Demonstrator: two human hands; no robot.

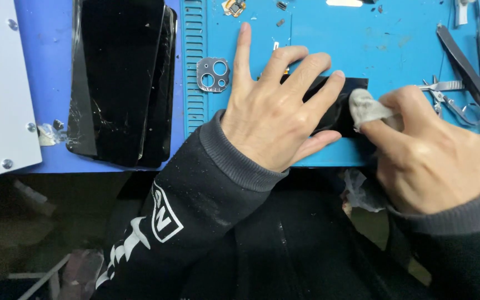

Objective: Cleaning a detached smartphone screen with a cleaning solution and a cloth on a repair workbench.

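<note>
Blue rubber mat [318, 33] covers my work bench, and near its front edge lies a flat black phone part [351, 89], smooth and shiny. My left hand [273, 111] is pressed flat on it with fingers spread, holding it down so it cannot slide. My right hand [434, 150] pinches a small soft grey cloth [365, 108] between thumb and fingers, and the wad touches the black part. I think I am at the wiping step, and the next rub needs a light, even push while my left hand stays firm. Just left of my fingers sits a small metal camera ring plate [213, 74] with round holes. Thin metal tweezers [451, 97] lie to the right. Far left, a stack of cracked black glass screens [120, 78] rests on a blue board.
</note>
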